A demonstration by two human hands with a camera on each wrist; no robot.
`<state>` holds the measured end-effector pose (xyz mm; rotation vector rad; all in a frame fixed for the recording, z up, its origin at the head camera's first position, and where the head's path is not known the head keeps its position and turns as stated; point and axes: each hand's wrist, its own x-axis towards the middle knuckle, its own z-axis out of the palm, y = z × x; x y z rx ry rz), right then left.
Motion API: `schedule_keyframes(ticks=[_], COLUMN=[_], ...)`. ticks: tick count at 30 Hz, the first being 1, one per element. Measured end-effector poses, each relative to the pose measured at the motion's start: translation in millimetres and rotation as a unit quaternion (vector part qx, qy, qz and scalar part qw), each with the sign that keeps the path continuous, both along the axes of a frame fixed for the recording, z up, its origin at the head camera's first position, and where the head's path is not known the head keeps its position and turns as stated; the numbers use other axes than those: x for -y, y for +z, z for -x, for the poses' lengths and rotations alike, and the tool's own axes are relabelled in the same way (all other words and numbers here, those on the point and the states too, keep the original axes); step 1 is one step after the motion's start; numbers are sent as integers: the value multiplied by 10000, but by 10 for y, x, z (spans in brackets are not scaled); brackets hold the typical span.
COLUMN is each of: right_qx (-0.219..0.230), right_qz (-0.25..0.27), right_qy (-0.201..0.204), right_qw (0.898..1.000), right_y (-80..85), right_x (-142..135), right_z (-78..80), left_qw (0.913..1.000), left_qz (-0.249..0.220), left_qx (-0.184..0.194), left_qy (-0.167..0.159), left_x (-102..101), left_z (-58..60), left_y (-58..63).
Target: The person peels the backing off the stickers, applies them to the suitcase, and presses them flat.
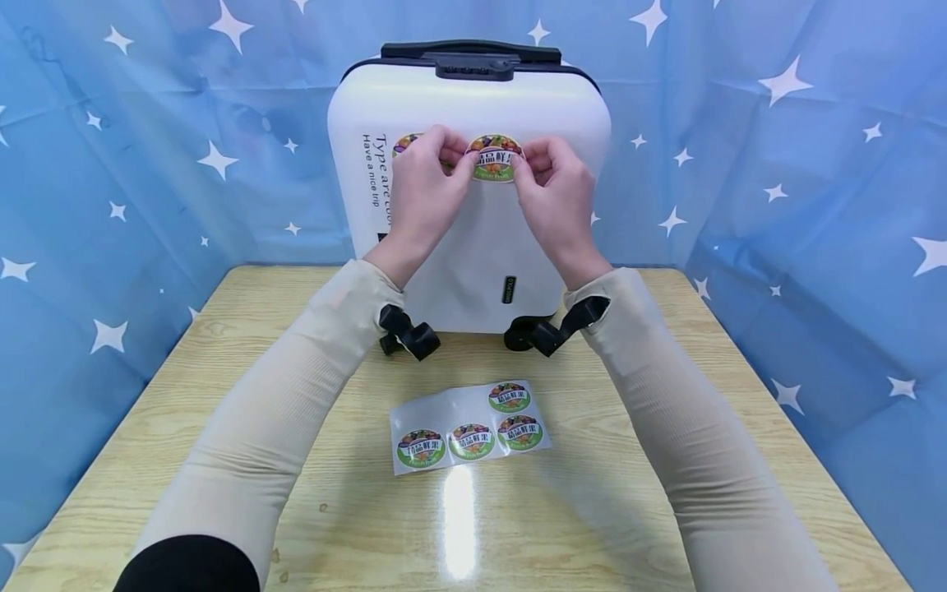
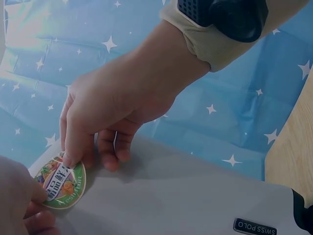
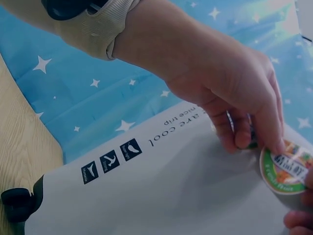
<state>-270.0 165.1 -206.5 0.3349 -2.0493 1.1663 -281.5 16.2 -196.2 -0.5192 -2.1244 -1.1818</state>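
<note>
A round fruit sticker [image 1: 494, 158] with Chinese lettering and a green lower rim is held at the upper front of a white suitcase [image 1: 473, 247]. My left hand [image 1: 432, 185] pinches its left edge between thumb and finger. On the opposite edge, my right hand [image 1: 555, 185] does the same. Both hands also show in the wrist views, where the pinched sticker [image 2: 61, 181] looks close to the shell; I cannot tell how much of it touches. Another sticker [image 1: 407, 143] lies on the suitcase, partly hidden behind my left hand.
On the wooden table [image 1: 355, 526], in front of the suitcase, lies a backing sheet [image 1: 436, 407] bearing several more fruit stickers. The suitcase stands upright on black wheels [image 1: 520, 334], its handle [image 1: 473, 51] on top. A blue star-patterned curtain [image 1: 259, 181] surrounds the table's back and sides.
</note>
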Motion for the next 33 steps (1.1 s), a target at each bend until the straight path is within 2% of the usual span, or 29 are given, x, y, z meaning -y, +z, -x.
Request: schedule_keyframes(ticks=[19,33], right_qx=[214,319], right_qz=[-197,-303], right_qy=[-635,-903], right_qw=[9976,9949], right_y=[88,66], right_x=[99,102], right_z=[-48,-44], left_qw=[9992,9969], left_qz=[230,453], left_qx=[33,44], left_qy=[337,645], left_x=[-42,-41], left_z=[-12,-28], left_y=[71,46])
